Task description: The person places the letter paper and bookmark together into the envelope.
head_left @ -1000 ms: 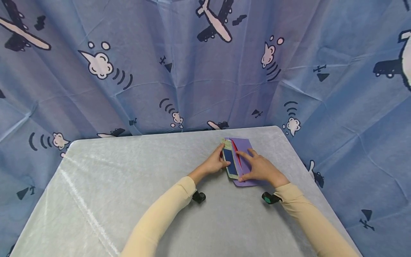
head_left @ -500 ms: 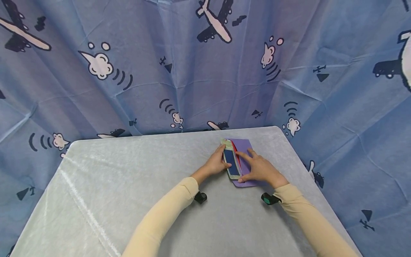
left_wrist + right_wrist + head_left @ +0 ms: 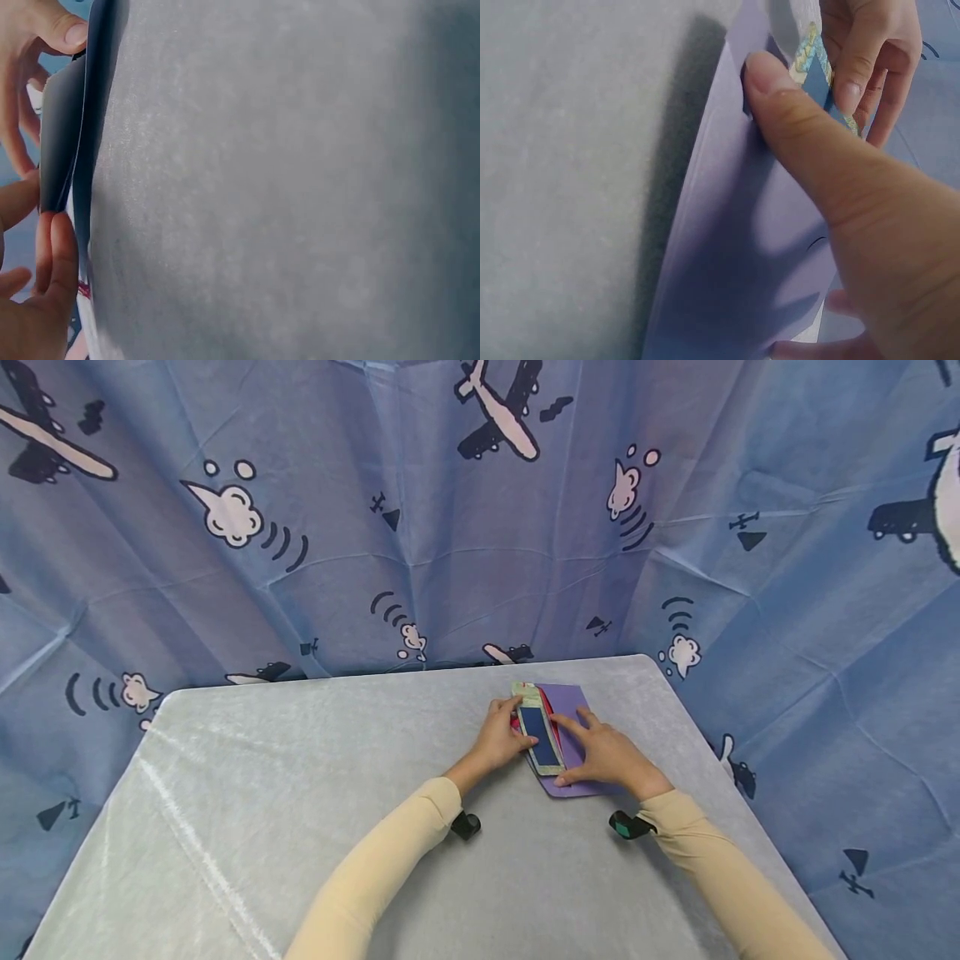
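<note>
A flat purple folder (image 3: 570, 697) lies tilted toward the back right of the table; its exact kind is unclear. Over its left part sits a thin rectangular card (image 3: 538, 737), dark blue with a pale green patterned border. A red strip (image 3: 547, 700) shows between card and folder. My left hand (image 3: 498, 735) pinches the card's left side, thumb on its face. My right hand (image 3: 609, 753) spans the folder, gripping it with thumb and fingers apart. In the right wrist view the right thumb (image 3: 802, 127) lies beside a dark slit in the purple surface.
A grey cloth-covered table (image 3: 300, 793) extends to the left and front of the hands. Behind and to the right hangs a blue curtain (image 3: 315, 568) with airplane prints. Black wrist cameras (image 3: 466, 826) sit near both cuffs.
The card has shifted slightly right, then a little left and upward with my left hand. Some red now shows at its left edge. My right hand stays nearly still.
</note>
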Motion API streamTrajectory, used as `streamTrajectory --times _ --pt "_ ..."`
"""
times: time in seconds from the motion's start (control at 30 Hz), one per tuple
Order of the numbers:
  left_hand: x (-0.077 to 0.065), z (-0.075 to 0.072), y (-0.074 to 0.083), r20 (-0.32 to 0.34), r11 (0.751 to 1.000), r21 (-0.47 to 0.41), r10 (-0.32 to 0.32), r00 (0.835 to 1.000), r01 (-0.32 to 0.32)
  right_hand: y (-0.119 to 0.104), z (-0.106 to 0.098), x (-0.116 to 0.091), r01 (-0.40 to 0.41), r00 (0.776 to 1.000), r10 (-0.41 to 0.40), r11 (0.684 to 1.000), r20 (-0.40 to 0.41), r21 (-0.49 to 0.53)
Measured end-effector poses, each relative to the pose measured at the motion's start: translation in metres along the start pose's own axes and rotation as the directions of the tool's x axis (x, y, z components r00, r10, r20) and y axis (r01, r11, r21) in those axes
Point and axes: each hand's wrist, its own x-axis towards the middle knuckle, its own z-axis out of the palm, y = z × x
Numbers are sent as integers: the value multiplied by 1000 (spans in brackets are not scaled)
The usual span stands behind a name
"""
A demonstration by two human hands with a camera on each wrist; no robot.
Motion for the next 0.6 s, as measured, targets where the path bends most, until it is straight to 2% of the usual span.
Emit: streamTrajectory --times 0.27,0.6 --pt "0 -2 -1 -21 999 23 36 999 -36 0 1 0 -4 1000 4 1000 0 4" --pt "5 1 4 14 994 92 58 998 -59 1 0 0 9 1000 -9 1000 -7 13"
